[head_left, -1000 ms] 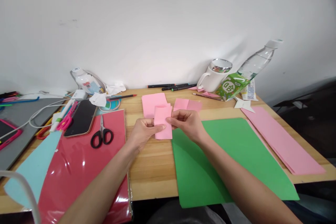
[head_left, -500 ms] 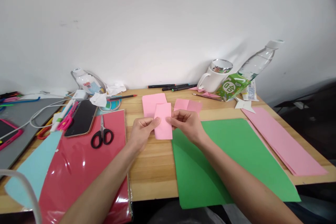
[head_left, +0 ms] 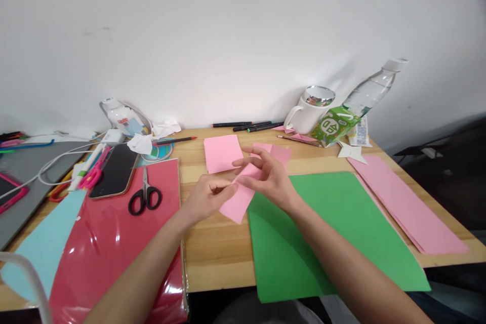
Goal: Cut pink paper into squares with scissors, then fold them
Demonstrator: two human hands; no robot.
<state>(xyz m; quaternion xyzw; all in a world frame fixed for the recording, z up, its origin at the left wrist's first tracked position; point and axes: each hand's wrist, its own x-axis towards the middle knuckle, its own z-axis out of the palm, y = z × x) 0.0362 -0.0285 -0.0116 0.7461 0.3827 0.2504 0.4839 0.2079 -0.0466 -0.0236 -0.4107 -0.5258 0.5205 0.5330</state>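
Note:
Between my hands, a small folded piece of pink paper (head_left: 236, 207) is held above the wooden table, tilted with its lower end toward me. My left hand (head_left: 208, 194) pinches its left edge between thumb and fingers. My right hand (head_left: 269, 178) grips its upper right part, thumb in front, with some fingers stretched out over the top. Just behind my hands lies a stack of square pink paper (head_left: 223, 153). To its right, partly covered by my right hand, is a creased pink sheet (head_left: 281, 155).
Green paper (head_left: 311, 248) lies under my right forearm, long pink strips (head_left: 406, 202) beyond it. Left are red paper in a clear sleeve (head_left: 114, 258), black-handled scissors (head_left: 145, 196) and a phone (head_left: 116, 171). Along the wall stand a white mug (head_left: 308, 111), a green carton (head_left: 336, 125) and a bottle (head_left: 374, 90).
The held pink paper has gone from nearly upright to slanted and sits slightly lower. My right fingers have spread over its top. The view has shifted slightly.

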